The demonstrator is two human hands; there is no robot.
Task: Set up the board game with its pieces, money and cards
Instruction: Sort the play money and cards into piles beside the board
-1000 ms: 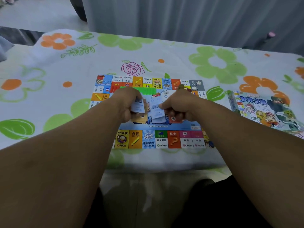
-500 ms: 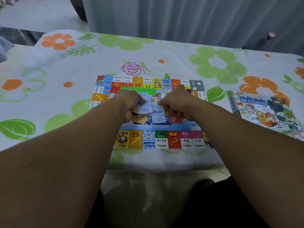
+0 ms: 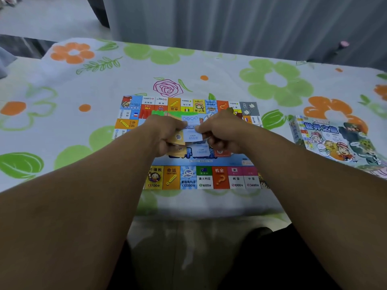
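Table (image 3: 209, 65): covered by a white cloth (image 3: 62, 126) with green and orange flowers.
Board (image 3: 188, 177): lay flat at the middle of the table's front edge, coloured squares round its rim.
Left hand (image 3: 165, 132): over the board's middle, fingers curled round orange cards (image 3: 178, 141).
Right hand (image 3: 223, 132): just beside the left, pinching a blue card (image 3: 193, 137).
Blue card: between both hands, touching the left thumb.
Green notes (image 3: 160, 113): on the board's far side, partly hidden by the left hand.
Box (image 3: 335, 141): near the table's right edge, apart from the board, picture side up.
Curtain (image 3: 230, 21): grey, behind the far edge.
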